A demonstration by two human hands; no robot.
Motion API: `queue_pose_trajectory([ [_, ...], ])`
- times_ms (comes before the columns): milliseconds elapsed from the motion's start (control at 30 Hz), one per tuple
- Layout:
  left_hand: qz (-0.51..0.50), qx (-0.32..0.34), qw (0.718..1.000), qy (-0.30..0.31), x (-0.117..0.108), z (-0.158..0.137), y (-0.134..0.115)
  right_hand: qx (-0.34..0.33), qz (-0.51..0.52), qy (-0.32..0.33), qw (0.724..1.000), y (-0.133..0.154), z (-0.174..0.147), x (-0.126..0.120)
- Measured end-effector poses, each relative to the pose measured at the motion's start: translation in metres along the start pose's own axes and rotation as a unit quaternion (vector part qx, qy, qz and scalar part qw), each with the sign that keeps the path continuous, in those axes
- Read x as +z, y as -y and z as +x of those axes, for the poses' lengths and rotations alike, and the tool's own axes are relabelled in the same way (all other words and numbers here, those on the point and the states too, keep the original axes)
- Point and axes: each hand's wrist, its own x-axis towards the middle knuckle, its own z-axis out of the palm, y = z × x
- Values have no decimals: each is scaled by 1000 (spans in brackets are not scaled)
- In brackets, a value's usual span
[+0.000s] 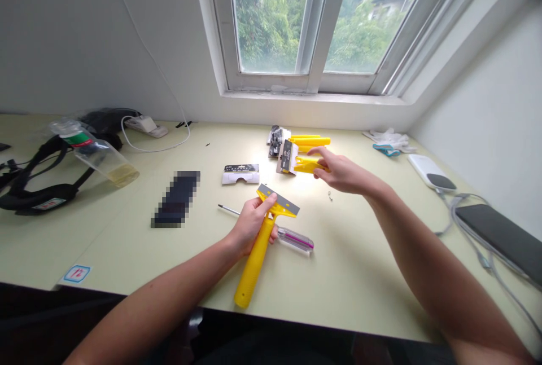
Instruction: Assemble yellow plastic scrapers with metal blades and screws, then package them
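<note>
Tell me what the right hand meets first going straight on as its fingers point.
Probably the yellow tool in the printed card, right at the right hand's fingertips; depth is unclear, so they may already touch.

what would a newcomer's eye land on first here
Probably the bright yellow scraper in the left hand, front and centre over the table. Next, the right hand, open at another yellow tool farther back. Then the bright window above, with greenery outside.
</note>
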Motion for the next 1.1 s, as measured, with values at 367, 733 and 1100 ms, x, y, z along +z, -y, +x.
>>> queue_pose_trajectory([
  [367, -14, -2, 1000, 14, -1, -1, 0, -1, 281, -54, 958, -13, -14, -35],
  [733, -30, -15, 999, 14, -1, -1, 1, -22, 415, -8, 910, 24, -8, -5],
  [1100, -116, -27, 993, 27, 1, -2, 4, -35, 302, 30, 952, 71, -10, 41],
])
